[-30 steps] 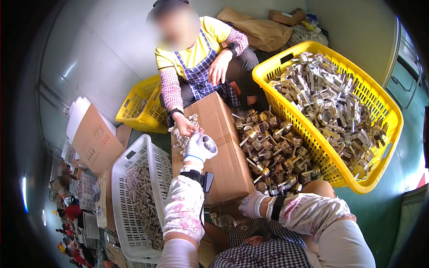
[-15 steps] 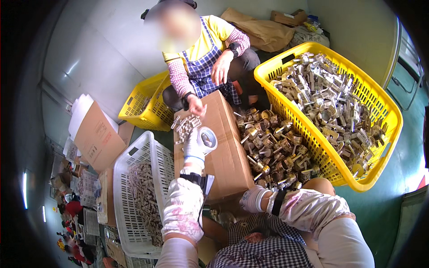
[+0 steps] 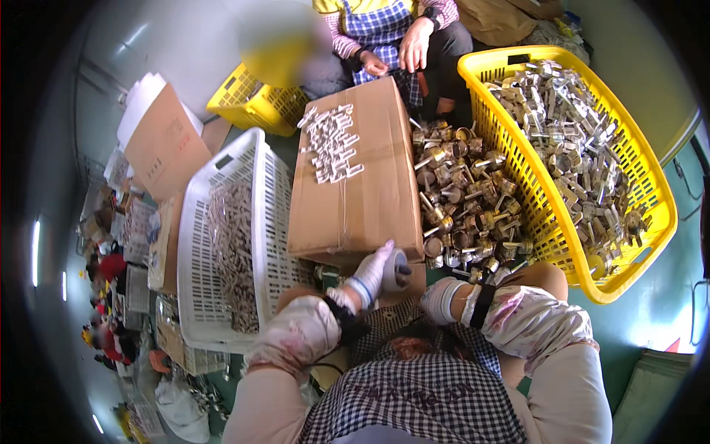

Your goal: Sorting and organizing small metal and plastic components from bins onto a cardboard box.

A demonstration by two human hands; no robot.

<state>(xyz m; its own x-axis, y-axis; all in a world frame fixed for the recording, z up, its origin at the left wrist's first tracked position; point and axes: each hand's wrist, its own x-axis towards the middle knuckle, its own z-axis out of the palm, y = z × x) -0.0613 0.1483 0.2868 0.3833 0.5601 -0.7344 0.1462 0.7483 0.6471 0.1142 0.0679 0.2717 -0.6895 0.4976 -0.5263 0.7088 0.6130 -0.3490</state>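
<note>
1. the left hand (image 3: 373,272), gloved in white, is closed around a small round metal part (image 3: 398,269) with a dark end, held just off the near edge of the cardboard box (image 3: 355,189); holding it there seems to keep it close over the lap, within reach of both hands.
2. the right hand (image 3: 441,300), also gloved, sits low by the knee with fingers curled inward; whether it has hold of anything cannot be told, since the palm is turned away.
3. the closed box serves as a tabletop: a cluster of small silver pieces (image 3: 330,140) lies on its far half, near the person sitting opposite.
4. a loose heap of brassy knob-like parts (image 3: 462,200) lies on the floor between the box and the yellow basket (image 3: 651,222), just beside the right hand, probably for easy picking.
5. the white basket (image 3: 262,192) on the left holds thin metal pieces.
6. the held part looks short, cylindrical and dull silver; finer detail is too small to tell.
</note>
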